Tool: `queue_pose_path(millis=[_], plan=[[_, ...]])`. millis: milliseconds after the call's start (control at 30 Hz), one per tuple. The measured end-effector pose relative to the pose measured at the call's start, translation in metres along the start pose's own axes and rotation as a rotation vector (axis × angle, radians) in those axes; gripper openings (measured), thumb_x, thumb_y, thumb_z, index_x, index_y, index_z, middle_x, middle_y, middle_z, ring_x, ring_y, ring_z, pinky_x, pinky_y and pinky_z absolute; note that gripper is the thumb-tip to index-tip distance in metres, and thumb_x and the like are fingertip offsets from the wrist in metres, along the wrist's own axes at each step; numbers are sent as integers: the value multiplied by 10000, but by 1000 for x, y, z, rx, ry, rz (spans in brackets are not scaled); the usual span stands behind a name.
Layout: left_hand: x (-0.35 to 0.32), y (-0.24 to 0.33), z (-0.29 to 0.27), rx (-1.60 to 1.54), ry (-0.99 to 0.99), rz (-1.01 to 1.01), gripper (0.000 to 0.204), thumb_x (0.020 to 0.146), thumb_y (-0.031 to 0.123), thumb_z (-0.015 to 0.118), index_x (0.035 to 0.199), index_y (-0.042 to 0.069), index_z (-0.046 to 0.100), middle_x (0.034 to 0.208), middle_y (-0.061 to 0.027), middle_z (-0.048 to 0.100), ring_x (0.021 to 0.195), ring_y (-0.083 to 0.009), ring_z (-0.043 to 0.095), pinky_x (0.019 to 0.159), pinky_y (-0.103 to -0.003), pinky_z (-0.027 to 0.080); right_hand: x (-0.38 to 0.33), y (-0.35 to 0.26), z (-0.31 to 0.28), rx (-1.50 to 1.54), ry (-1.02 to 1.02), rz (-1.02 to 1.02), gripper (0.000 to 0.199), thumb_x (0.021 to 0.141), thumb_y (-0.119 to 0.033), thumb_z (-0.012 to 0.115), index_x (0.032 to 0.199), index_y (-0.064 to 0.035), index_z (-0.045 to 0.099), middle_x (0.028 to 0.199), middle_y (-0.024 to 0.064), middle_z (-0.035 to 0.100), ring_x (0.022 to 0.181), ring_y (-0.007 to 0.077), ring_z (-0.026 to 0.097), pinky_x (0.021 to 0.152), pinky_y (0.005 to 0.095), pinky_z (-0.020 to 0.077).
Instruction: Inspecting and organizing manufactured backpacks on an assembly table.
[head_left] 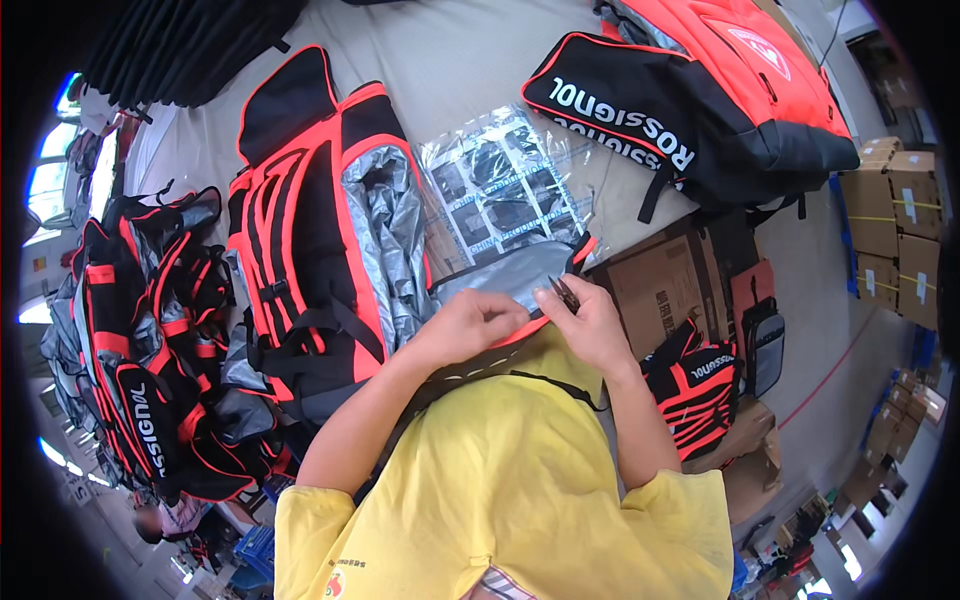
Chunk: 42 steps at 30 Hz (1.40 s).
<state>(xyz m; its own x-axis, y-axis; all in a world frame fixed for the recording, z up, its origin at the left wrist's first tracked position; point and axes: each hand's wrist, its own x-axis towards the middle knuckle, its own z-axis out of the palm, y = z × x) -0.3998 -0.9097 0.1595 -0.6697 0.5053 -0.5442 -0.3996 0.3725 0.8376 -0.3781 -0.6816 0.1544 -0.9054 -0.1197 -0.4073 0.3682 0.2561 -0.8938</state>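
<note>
A black backpack with bright red-orange trim lies open in front of me, its silver-grey lining showing. From it a grey-lined flap with a red edge extends toward my body. My left hand is closed over the near edge of this flap, thumb and fingers curled together; what they pinch is hidden. Just right of it, my right hand grips small dark thread snips between thumb and fingers, with the pointed blades turned up and away from me.
A clear plastic sheet with blue printed tape lies beyond the flap. Another red and black bag rests at the far right. More bags pile up on the left. Cardboard boxes are stacked at right; another carton is beside my right arm.
</note>
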Motion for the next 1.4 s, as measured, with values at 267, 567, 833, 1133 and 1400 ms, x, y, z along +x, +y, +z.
queue_pose_path(millis=[267,567,833,1133,1400], plan=[[7,0,-1,-270,-64,-174,264,1059,246,688,1018,3,783,821,43,679,773,-45,547,685,-260,447,5,12,3,34,-10,40,333,1028,-325,729,959,0,700,707,30,608,678,103,484,626,335,436],[9,-11,-4,-484,-110,-156,197,1039,188,686,1055,1,745,943,38,702,821,-41,599,742,-238,472,7,9,5,77,5,17,341,1035,-327,722,949,1,686,698,28,587,682,100,468,635,335,430],[8,-10,-1,-412,-148,-83,109,988,125,734,1038,44,681,830,82,581,746,-19,516,657,-225,407,2,8,16,284,130,3,230,1049,-205,729,911,-45,638,754,-86,518,679,20,433,607,241,378],[2,0,3,-195,-84,-22,160,955,122,763,1015,58,630,755,82,472,696,-31,417,603,-260,340,-57,-14,36,26,257,14,143,997,-141,757,1030,-2,751,687,-68,526,639,9,440,552,248,376],[2,0,3,-114,-73,1,159,961,85,755,1041,47,623,774,80,486,708,-28,435,602,-254,339,-57,-23,36,35,253,144,180,993,-173,747,1021,4,763,649,-47,533,618,23,438,553,270,391]])
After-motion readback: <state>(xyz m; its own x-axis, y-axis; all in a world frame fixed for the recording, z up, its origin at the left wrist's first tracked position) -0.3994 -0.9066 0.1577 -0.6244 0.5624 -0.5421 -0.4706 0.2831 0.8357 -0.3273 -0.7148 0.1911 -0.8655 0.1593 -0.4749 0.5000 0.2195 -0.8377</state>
